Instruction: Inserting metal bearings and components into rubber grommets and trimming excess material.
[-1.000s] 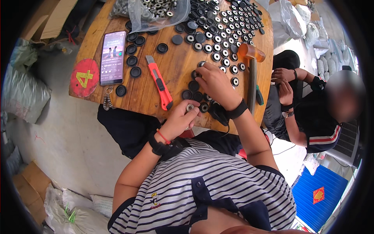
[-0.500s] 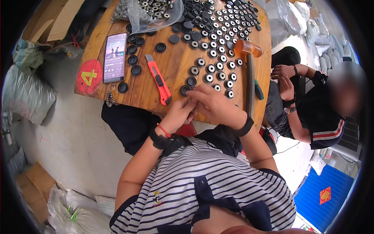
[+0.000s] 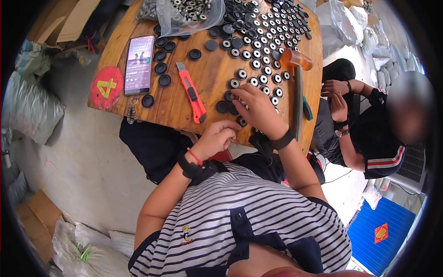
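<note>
My right hand (image 3: 258,111) reaches over the table with fingers bent down at a black round cap (image 3: 228,96). Its fingertips close on something small there that I cannot make out. My left hand (image 3: 214,140) is at the table's near edge with fingers curled; whatever is in them is hidden. Just beyond its fingertips lies a black round piece with a metal centre (image 3: 241,121). Another black cap (image 3: 222,107) rests left of my right hand. Several black pieces with metal ring centres (image 3: 264,79) spread away toward the far right.
A red utility knife (image 3: 191,94), a phone (image 3: 139,64) and a key ring (image 3: 132,113) lie to the left. A mallet (image 3: 296,60) and a green-handled tool (image 3: 307,108) lie right. A clear bag of metal parts (image 3: 191,14) is at the back. A person (image 3: 369,115) sits at the right.
My hands were together at the table's edge and are now apart. The right one has moved forward to the caps; the left stays near the edge. The view has shifted slightly.
</note>
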`<state>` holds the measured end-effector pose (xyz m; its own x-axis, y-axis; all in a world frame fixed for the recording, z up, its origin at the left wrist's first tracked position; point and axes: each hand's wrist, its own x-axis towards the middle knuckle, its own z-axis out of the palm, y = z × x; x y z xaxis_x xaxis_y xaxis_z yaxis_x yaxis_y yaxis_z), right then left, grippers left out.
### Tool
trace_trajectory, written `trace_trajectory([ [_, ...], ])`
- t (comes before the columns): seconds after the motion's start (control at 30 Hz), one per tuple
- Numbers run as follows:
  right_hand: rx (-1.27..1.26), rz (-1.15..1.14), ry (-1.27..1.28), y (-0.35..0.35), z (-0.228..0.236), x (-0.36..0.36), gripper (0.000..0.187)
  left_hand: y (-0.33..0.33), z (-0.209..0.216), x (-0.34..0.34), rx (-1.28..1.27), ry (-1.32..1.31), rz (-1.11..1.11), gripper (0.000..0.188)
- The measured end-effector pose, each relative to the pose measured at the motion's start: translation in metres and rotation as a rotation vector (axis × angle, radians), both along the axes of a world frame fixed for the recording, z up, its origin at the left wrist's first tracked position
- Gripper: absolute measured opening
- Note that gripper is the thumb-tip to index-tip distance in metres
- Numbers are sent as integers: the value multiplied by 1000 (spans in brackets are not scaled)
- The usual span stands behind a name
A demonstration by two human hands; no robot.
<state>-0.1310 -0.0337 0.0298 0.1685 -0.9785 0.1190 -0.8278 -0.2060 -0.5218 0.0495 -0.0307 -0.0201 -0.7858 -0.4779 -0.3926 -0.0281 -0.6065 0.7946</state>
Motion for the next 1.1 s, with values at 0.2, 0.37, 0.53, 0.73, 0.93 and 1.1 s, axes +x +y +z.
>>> trace_trajectory([
  [0.2,61,1,117,-10,-8,5,22,4,-2,-2,-18,-51,15,26],
  [0.37,86,4,150,-11,-9,7,21,4,-5,-2,-5,-29,10,27],
  [0.53,115,2,185,-10,-10,8,20,2,-3,-2,-51,-97,-68,29],
  [0.73,133,-19,106,-9,-7,8,18,1,-1,-5,42,-21,58,27],
  [0.93,154,39,-159,40,27,11,26,1,15,1,287,74,147,24],
  [1.1,197,116,-107,57,18,10,32,9,12,-3,237,12,95,23],
])
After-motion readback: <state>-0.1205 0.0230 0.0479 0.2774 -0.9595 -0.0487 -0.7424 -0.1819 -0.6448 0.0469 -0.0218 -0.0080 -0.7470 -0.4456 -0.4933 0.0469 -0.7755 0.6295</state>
